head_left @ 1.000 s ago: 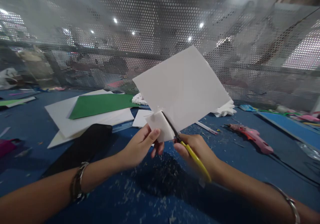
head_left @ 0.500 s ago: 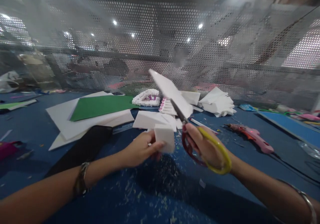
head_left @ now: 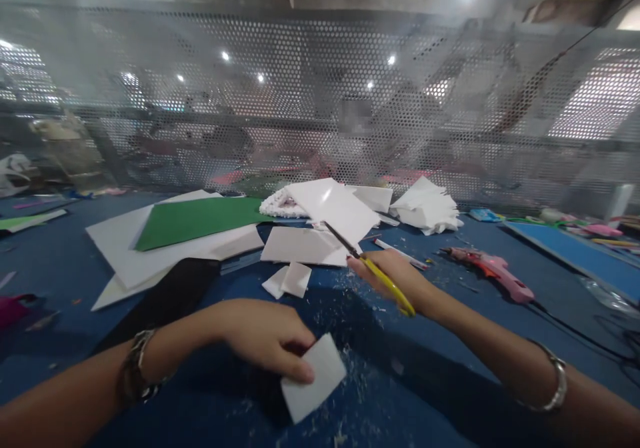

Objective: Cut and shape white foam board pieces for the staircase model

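My left hand (head_left: pixel 267 338) is low over the blue table (head_left: pixel 450 341), fingers curled down on a small white cut piece of foam sheet (head_left: pixel 313 376). My right hand (head_left: pixel 395 278) holds yellow-handled scissors (head_left: pixel 373 268), blades pointing up and left. The blade tips carry or touch the large white sheet (head_left: pixel 333 208), which lies nearly flat over the pile of white pieces. I cannot tell whether the blades still pinch it.
White and green sheets (head_left: pixel 195 218) lie at the back left beside a black pad (head_left: pixel 165 295). Two small white offcuts (head_left: pixel 290 279) lie ahead. A pink glue gun (head_left: pixel 493 271) with its cord is right. A perforated metal screen (head_left: pixel 320 101) closes the back.
The cut piece came free of the large sheet. My left hand brought it down toward me onto the table; my right hand swung the scissors and large sheet away onto the pile.
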Motion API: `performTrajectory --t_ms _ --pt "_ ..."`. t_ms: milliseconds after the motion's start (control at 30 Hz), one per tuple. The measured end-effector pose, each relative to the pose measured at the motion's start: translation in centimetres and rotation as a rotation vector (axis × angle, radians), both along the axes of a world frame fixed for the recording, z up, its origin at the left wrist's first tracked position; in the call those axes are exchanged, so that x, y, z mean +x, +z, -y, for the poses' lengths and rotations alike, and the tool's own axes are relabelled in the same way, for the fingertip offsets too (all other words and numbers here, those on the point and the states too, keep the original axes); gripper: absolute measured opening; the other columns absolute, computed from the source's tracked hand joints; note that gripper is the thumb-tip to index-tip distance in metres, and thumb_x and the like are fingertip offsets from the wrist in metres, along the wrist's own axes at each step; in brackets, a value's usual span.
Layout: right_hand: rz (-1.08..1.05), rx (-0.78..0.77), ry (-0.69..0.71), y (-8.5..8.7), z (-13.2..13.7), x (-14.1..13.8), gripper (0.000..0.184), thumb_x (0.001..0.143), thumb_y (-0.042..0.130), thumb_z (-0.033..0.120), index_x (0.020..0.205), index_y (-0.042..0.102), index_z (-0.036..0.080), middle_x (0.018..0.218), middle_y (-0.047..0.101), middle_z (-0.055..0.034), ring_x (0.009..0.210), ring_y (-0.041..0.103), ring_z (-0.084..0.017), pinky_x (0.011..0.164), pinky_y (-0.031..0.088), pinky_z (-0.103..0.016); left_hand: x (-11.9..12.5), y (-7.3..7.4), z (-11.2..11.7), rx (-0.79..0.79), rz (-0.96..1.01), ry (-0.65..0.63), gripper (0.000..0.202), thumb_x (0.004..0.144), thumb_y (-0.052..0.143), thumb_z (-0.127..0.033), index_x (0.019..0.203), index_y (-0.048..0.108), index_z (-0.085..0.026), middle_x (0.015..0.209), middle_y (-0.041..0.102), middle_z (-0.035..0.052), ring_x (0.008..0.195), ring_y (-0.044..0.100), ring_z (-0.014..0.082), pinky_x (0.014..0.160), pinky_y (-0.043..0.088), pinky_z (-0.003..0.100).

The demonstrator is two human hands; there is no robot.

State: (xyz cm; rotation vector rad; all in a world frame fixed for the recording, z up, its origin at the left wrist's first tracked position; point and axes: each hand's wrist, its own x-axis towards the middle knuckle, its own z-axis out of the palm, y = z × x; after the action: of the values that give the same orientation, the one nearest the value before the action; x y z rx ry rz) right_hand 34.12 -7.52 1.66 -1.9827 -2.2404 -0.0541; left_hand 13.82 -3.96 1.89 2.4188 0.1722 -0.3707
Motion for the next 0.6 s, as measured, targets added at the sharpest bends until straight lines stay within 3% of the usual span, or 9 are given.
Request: performTrajectory --t_ms 133,267,367,467,533,600 --pt "0.145 -0.019 -0.012 -1.4 -1.0 0.9 0.047 0.081 0.031 0.048 0.068 0.062 0.015 0.067 0.065 -0.0113 0.064 0.06 -0.024 0.052 0.035 -0.027 -0.3 -0.2 0.5 0.287 -0.139 0.023 0.023 0.077 0.048 -0.025 0.056 0.052 -0.015 0.046 0.037 -0.0047 0.041 0.032 0.0083 0.039 0.02 0.02" --pt "0.226 -0.041 -0.032 -2.3 -1.1 1.0 0.049 0.081 0.03 0.05 0.072 0.064 0.015 0.07 0.066 -0.0138 0.066 0.061 -0.027 0.053 0.037 -0.029 -0.6 0.1 -0.1 0.375 -0.12 0.111 0.017 0.075 0.051 -0.029 0.065 0.056 -0.017 0.055 0.051 -0.0023 0.047 0.042 0.0098 0.041 0.022 0.02" --pt "0.27 -0.048 -0.03 -2.6 -0.8 0.5 0.049 0.078 0.033 0.053 0.076 0.065 0.015 0.073 0.067 -0.0149 0.067 0.062 -0.028 0.052 0.038 -0.03 -0.8 0.5 -0.7 0.43 -0.106 0.227 0.015 0.076 0.05 -0.03 0.071 0.057 -0.018 0.064 0.058 -0.0006 0.056 0.05 0.0119 0.044 0.026 0.02" --pt "0.296 -0.051 -0.027 -2.8 -0.6 0.2 0.048 0.078 0.033 0.053 0.081 0.064 0.016 0.076 0.067 -0.0141 0.069 0.062 -0.028 0.052 0.039 -0.03 -1.0 0.5 -1.2 0.615 -0.159 0.358 0.021 0.075 0.048 -0.036 0.073 0.058 -0.018 0.068 0.061 0.0024 0.059 0.054 0.0162 0.047 0.029 0.023" --pt "0.305 -0.048 -0.031 -2.9 -0.6 0.2 0.049 0.078 0.032 0.053 0.082 0.064 0.017 0.076 0.067 -0.0131 0.07 0.062 -0.028 0.053 0.039 -0.03 -1.0 0.3 -1.6 0.73 -0.132 0.457 0.028 0.075 0.045 -0.042 0.08 0.058 -0.017 0.078 0.063 0.0063 0.067 0.056 0.0208 0.051 0.034 0.026" --pt "0.312 -0.043 -0.043 -3.0 -0.6 0.2 0.049 0.078 0.032 0.054 0.081 0.064 0.017 0.075 0.067 -0.0133 0.07 0.062 -0.028 0.052 0.039 -0.03 -0.9 0.0 -2.3 0.736 -0.026 0.562 0.036 0.075 0.043 -0.045 0.093 0.055 -0.016 0.094 0.061 0.0096 0.08 0.056 0.0244 0.061 0.038 0.029"
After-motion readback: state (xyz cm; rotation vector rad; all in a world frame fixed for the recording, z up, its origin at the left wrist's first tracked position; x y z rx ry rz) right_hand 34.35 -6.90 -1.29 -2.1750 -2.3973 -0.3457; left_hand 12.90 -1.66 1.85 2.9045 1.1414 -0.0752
